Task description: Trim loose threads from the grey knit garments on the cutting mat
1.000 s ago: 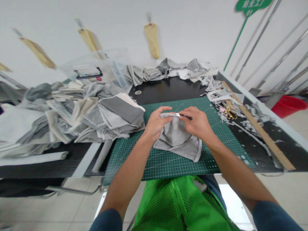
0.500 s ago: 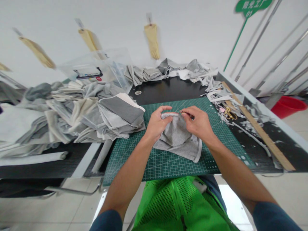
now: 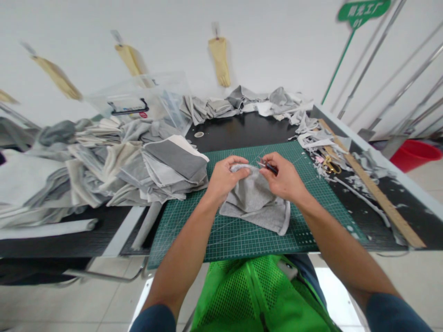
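My left hand (image 3: 228, 177) is closed on the upper edge of a grey piece of cloth (image 3: 252, 196), pinching it between thumb and fingers. The cloth hangs in folds, and its lower part lies on the green cutting mat (image 3: 183, 226). In my right hand (image 3: 285, 177) is a small tool with a black handle (image 3: 272, 168) and a two-pronged metal tip, either a seam ripper or thread snips; I cannot tell which. Its tip points left, close to the cloth's upper edge. Whether the tip touches the cloth is unclear.
Heaps of grey and white cloth pieces (image 3: 176, 161) lie to the left, before a clear plastic box (image 3: 138, 99). On the right are a wooden ruler (image 3: 380, 198), gold-handled scissors (image 3: 330, 166) and fabric scraps (image 3: 368, 168). A tape roll (image 3: 199, 134) sits behind the mat.
My right hand has turned, so more of the tool's black handle and metal tip shows. My left hand still pinches the cloth, whose top edge has rolled slightly.
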`<state>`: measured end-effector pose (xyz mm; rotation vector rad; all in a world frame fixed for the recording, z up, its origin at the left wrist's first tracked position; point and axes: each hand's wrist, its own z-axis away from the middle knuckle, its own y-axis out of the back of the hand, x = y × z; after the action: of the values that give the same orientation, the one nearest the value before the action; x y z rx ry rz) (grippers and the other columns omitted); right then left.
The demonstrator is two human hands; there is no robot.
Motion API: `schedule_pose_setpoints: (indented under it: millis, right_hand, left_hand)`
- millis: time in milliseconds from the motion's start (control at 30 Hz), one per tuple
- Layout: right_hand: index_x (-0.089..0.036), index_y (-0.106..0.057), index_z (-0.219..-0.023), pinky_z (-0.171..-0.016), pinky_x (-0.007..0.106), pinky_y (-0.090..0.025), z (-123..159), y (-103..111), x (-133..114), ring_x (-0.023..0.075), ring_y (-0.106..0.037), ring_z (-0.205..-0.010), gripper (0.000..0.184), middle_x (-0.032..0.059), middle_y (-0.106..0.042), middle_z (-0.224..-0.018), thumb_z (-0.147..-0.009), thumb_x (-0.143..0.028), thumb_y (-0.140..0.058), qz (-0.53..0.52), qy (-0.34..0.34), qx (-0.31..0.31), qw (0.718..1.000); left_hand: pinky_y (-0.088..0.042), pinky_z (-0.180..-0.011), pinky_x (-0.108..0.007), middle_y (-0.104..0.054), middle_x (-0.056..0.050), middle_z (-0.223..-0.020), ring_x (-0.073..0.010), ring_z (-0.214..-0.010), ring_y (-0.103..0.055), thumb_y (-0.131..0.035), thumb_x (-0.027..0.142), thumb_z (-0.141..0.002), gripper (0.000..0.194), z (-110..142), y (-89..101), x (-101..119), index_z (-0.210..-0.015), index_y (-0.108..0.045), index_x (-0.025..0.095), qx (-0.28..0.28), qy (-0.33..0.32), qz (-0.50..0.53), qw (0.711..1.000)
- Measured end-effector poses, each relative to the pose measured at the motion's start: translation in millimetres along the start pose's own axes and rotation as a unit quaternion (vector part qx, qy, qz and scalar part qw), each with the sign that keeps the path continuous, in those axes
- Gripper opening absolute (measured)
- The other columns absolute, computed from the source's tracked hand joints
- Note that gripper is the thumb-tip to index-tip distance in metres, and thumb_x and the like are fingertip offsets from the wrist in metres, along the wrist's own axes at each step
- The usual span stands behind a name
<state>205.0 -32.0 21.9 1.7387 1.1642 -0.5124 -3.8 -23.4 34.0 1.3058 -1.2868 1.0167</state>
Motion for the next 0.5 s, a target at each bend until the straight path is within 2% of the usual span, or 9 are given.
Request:
schedule_pose_setpoints:
  millis: [100, 167, 267, 433, 500]
  right_hand:
    - [-0.024, -0.064, -0.110, -0.079, 0.035, -0.052, 1, 0, -3, 0.0231, -0.071, -0.085, 0.018, 0.0033, -0.076, -0.095, -0.093, -0.026, -0.068, -0.005, 0.010, 0.006, 1.000]
    - [-0.024, -0.065, -0.111, -0.080, 0.035, -0.054, 2, 0, -5, 0.0238, -0.073, -0.089, 0.018, 0.0041, -0.078, -0.099, -0.093, -0.027, -0.068, -0.001, 0.015, 0.008, 1.000]
    - [-0.024, -0.069, -0.115, -0.083, 0.036, -0.056, 3, -1, -3, 0.0248, -0.075, -0.094, 0.021, 0.0056, -0.080, -0.105, -0.094, -0.028, -0.069, -0.001, 0.026, 0.001, 1.000]
    - [-0.024, -0.076, -0.127, -0.096, 0.039, -0.059, 1, 5, 3, 0.0258, -0.077, -0.109, 0.031, 0.0073, -0.082, -0.124, -0.100, -0.036, -0.067, -0.011, 0.050, -0.024, 0.998]
    - [-0.025, -0.078, -0.130, -0.099, 0.040, -0.059, -2, 11, 2, 0.0264, -0.077, -0.113, 0.033, 0.0072, -0.082, -0.126, -0.102, -0.038, -0.065, -0.009, 0.052, -0.040, 0.998]
  left_hand:
    - [-0.050, -0.068, -0.028, -0.074, -0.001, -0.080, -0.0150, -0.070, -0.065, -0.097, 0.030, -0.061, 0.040, 0, 4.0, 0, -0.092, -0.077, 0.016, -0.068, 0.104, 0.099, 0.987]
    - [-0.049, -0.065, -0.027, -0.072, 0.000, -0.075, -0.0137, -0.066, -0.064, -0.100, 0.030, -0.057, 0.040, 0, 5.8, 0, -0.083, -0.073, 0.016, -0.095, 0.140, 0.129, 0.977]
    - [-0.046, -0.061, -0.023, -0.067, 0.003, -0.070, -0.0105, -0.062, -0.060, -0.100, 0.028, -0.057, 0.040, 1, 5.8, 1, -0.078, -0.067, 0.017, -0.073, 0.118, 0.141, 0.980]
    - [-0.052, -0.070, -0.025, -0.077, 0.000, -0.087, -0.0129, -0.072, -0.069, -0.092, 0.022, -0.059, 0.039, 1, 0.1, 1, -0.081, -0.060, 0.019, -0.039, 0.072, 0.185, 0.979]
    - [-0.052, -0.069, -0.026, -0.078, 0.000, -0.086, -0.0134, -0.071, -0.069, -0.089, 0.020, -0.062, 0.037, 1, -2.4, 1, -0.084, -0.060, 0.020, -0.026, 0.063, 0.177, 0.982]
